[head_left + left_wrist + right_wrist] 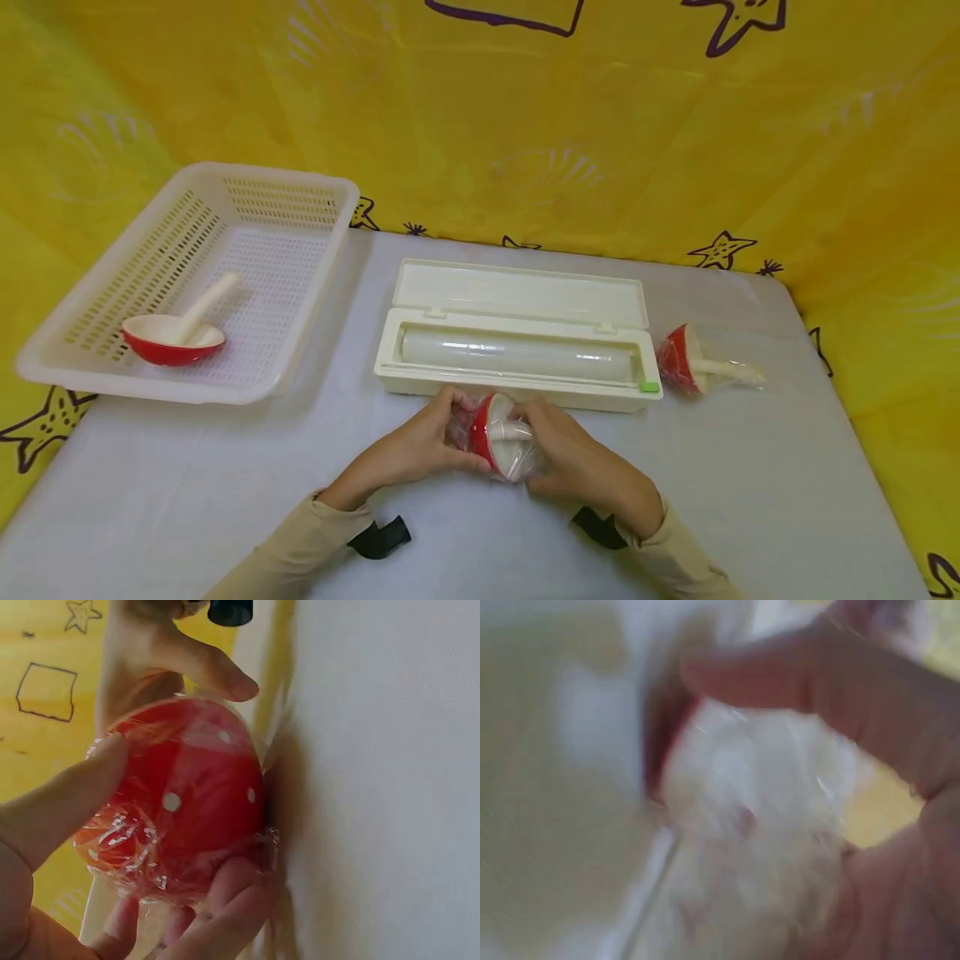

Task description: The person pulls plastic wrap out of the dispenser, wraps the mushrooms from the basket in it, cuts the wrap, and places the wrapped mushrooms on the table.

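Between both hands, in front of the long box, is a ladle (481,432) wrapped in clear plastic film, its red bowl turned left and its short white handle right. My left hand (420,450) grips the bowl from the left, thumb and fingers spread round the white-dotted red outside (206,784). From the right, my right hand (577,458) curls round the rim and handle side. Its thumb (757,675) crosses near the rim in the blurred right wrist view, and its other fingers are partly hidden. Crinkled film bunches over the bowl in the left wrist view.
A white box (510,398) with its lid folded back holds a roll of plastic film (517,352). Right of it lies another film-wrapped ladle (678,360). At the left, a white basket (307,333) contains an unwrapped red-and-white ladle (174,350). Yellow cloth (480,125) hangs behind.
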